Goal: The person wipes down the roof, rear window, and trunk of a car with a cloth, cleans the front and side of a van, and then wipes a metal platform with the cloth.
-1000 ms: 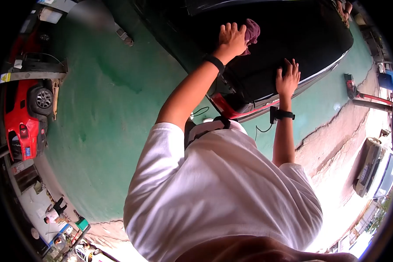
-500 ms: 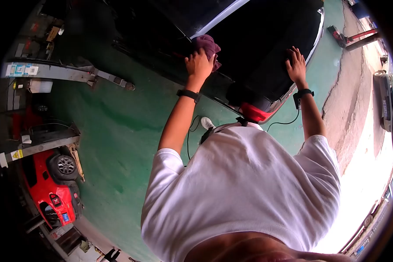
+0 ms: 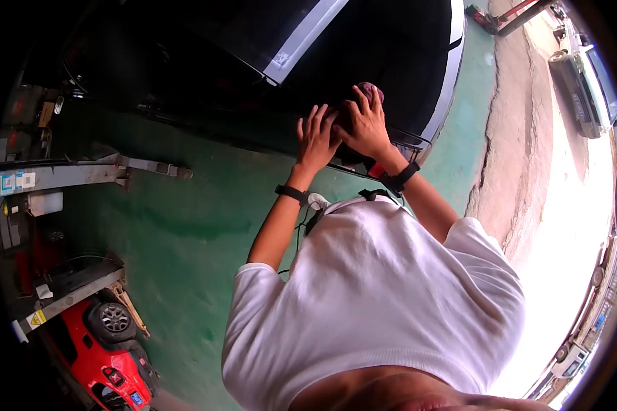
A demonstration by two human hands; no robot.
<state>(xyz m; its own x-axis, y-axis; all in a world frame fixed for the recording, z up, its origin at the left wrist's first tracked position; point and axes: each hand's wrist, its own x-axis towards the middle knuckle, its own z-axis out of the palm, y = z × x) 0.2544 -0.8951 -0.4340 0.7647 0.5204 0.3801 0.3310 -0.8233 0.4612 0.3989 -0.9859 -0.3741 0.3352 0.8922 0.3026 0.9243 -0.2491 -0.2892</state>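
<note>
My right hand (image 3: 369,130) is on a bunched maroon cloth (image 3: 371,90) and holds it against the black car's dark body (image 3: 391,48). Part of the cloth shows beyond its fingertips; the rest is hidden under the palm. Close beside it, my left hand (image 3: 315,142) lies with its fingers spread on the same dark surface, the thumbs of the two hands near each other. Each wrist wears a black band. A pale strip (image 3: 301,44) of reflected light crosses the car beyond my hands.
Green floor (image 3: 185,219) surrounds the car. On the left, a grey lift arm (image 3: 68,177) reaches toward it, and a red car (image 3: 110,356) stands behind another lift. A cable trails by my white shoe (image 3: 317,201). Another car (image 3: 579,89) stands at the right.
The maroon cloth has passed from my left hand to my right. My right hand has come leftward beside the left one, whose fingers have opened. My view has shifted.
</note>
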